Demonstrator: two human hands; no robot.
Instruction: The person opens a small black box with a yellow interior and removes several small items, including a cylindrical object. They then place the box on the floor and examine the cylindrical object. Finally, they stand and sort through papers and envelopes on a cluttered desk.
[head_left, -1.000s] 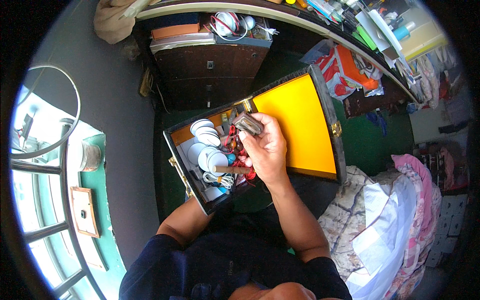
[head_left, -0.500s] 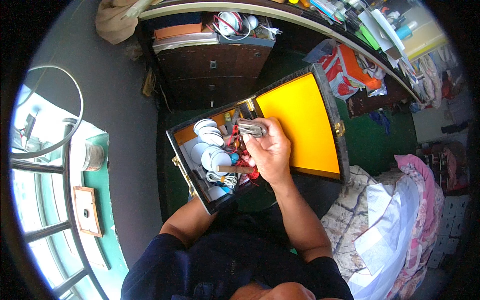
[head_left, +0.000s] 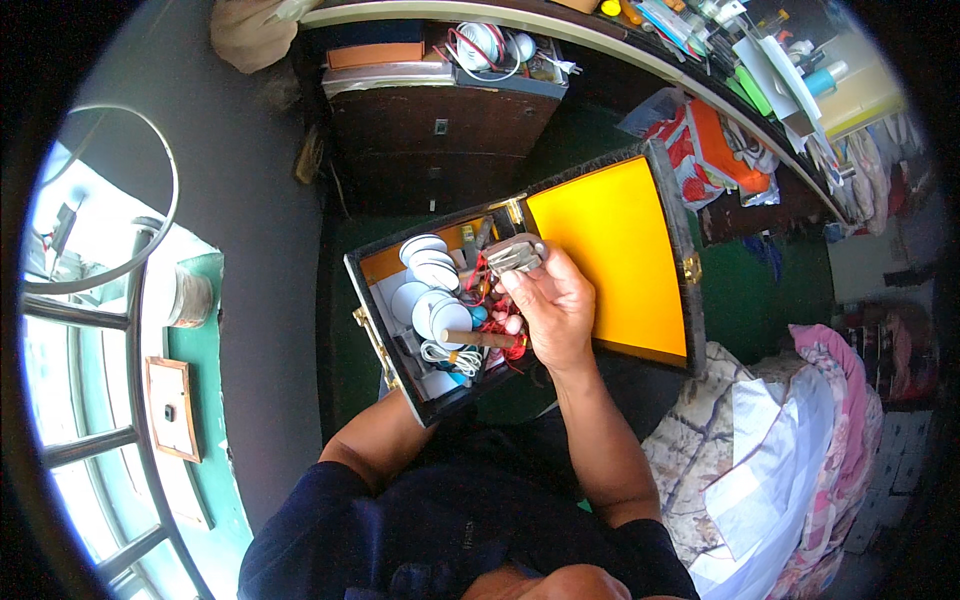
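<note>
Head view: bedding (head_left: 775, 465) right of case (head_left: 615, 265), drawers (head_left: 430, 135) beyond.

Left hand hidden behind case (head_left: 612, 262)

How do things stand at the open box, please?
Right hand gripping small grey-brown object over open box. Left hand hidden by box. White discs crowding its left side.

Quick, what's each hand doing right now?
Left hand: hidden by the open box; cannot tell.
Right hand: closed, holding a small shiny object.
</note>
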